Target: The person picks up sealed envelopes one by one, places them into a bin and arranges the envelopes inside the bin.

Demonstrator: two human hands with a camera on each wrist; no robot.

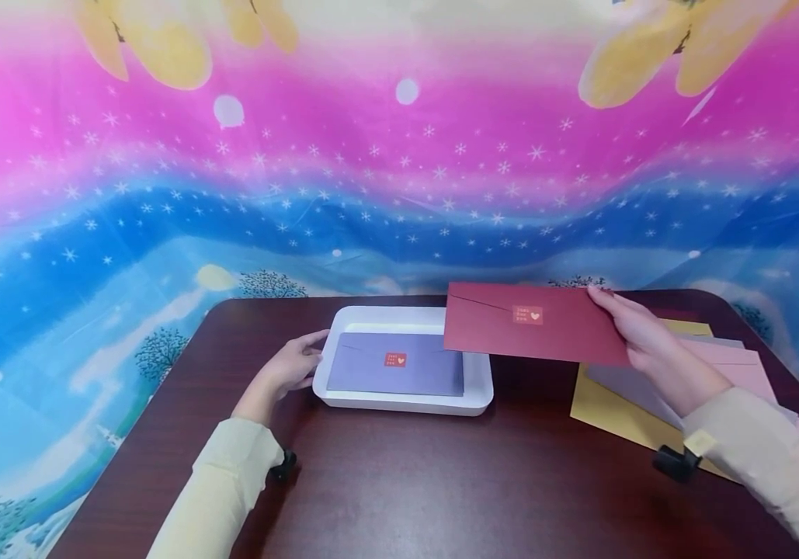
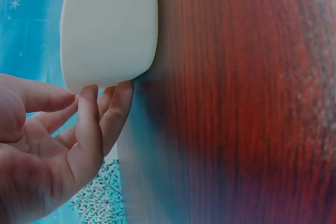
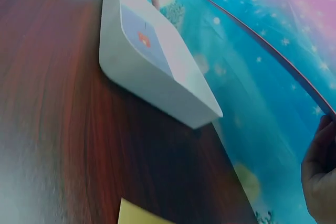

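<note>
A dark red envelope (image 1: 490,318) with a small heart sticker is pinched by its right end in my right hand (image 1: 640,330). It hangs above the table, its left end over the right part of the white tray (image 1: 402,405). In the right wrist view the red envelope (image 3: 273,51) appears nearly edge-on. Inside the tray lies a purple envelope (image 1: 364,373) with a similar red sticker. My left hand (image 1: 287,365) is at the tray's left end. In the left wrist view its fingertips (image 2: 89,95) touch the outside of the tray wall (image 2: 110,35), loosely bent.
To the right, partly behind my right arm, lies a spread of envelopes: a gold one (image 1: 616,407), a pink one (image 1: 745,369) and greyish ones. All stand on a dark brown wooden table (image 1: 399,481). A patterned cloth (image 1: 399,155) hangs behind the table's far edge.
</note>
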